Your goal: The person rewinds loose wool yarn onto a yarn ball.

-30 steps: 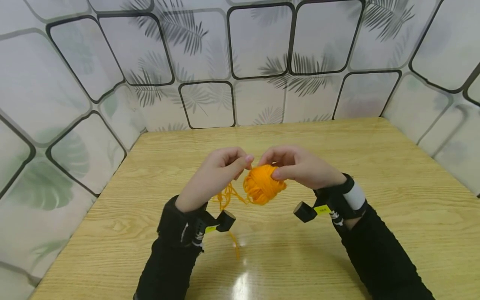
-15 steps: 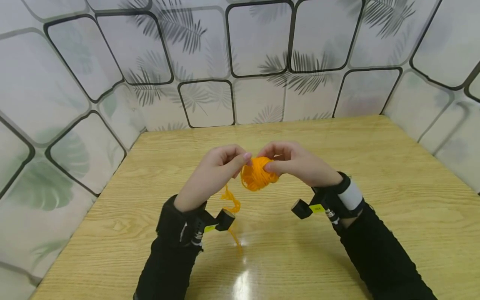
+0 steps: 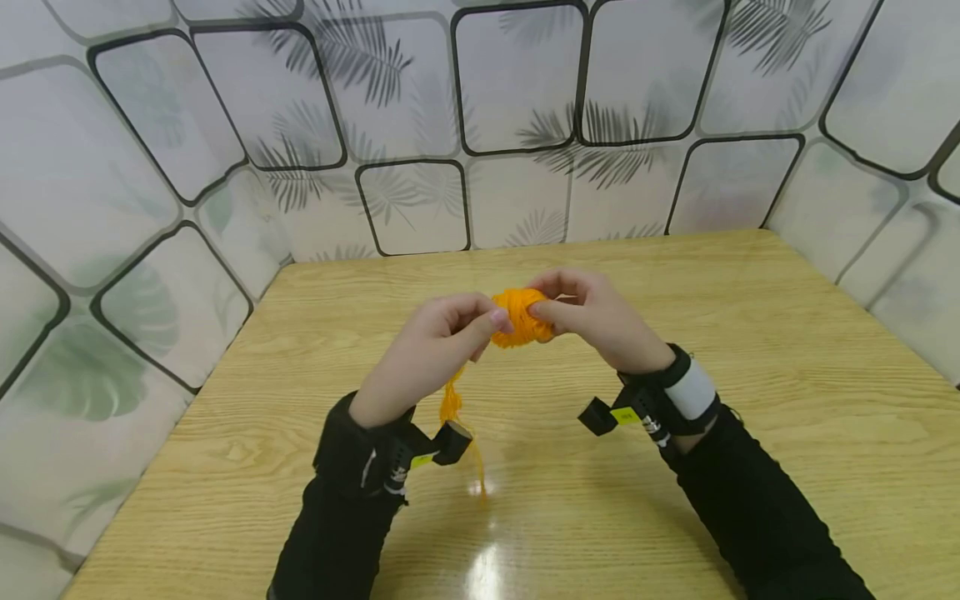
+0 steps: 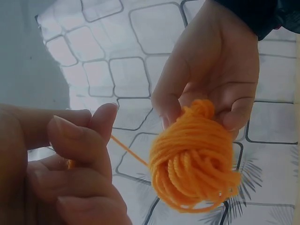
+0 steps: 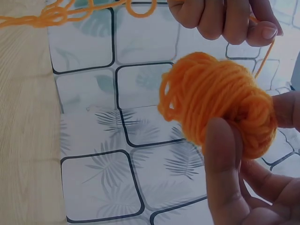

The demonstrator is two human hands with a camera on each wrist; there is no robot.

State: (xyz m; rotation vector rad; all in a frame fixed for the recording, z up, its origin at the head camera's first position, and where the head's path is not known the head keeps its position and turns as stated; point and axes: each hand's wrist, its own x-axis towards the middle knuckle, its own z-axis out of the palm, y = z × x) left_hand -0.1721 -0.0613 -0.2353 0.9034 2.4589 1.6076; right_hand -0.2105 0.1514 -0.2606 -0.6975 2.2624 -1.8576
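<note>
An orange ball of yarn (image 3: 521, 318) is held up over the table, between the two hands. My right hand (image 3: 603, 321) grips its right end, thumb on the near side and fingers behind. Thumb and forefinger of my left hand (image 3: 423, 350) pinch a single yarn strand (image 4: 129, 151), which runs taut to the ball in the left wrist view. From beneath the left hand hangs a loose, looped bunch of yarn (image 3: 451, 402), its thin tail trailing toward the table. In the right wrist view, the wound layers (image 5: 211, 93) and the fingers around one end show plainly.
The wooden table (image 3: 300, 333) spreads beneath both hands. Pale panels (image 3: 517, 200) with dark outlines and leaf prints enclose it at the back and both sides. A small black camera (image 3: 453, 442) sits on the left wrist, another camera (image 3: 597, 417) on the right.
The right hand has carried the ball upward and away from the body, turning it. The left hand stays nearly in place with its strand; the loose yarn below it has swung and drawn together.
</note>
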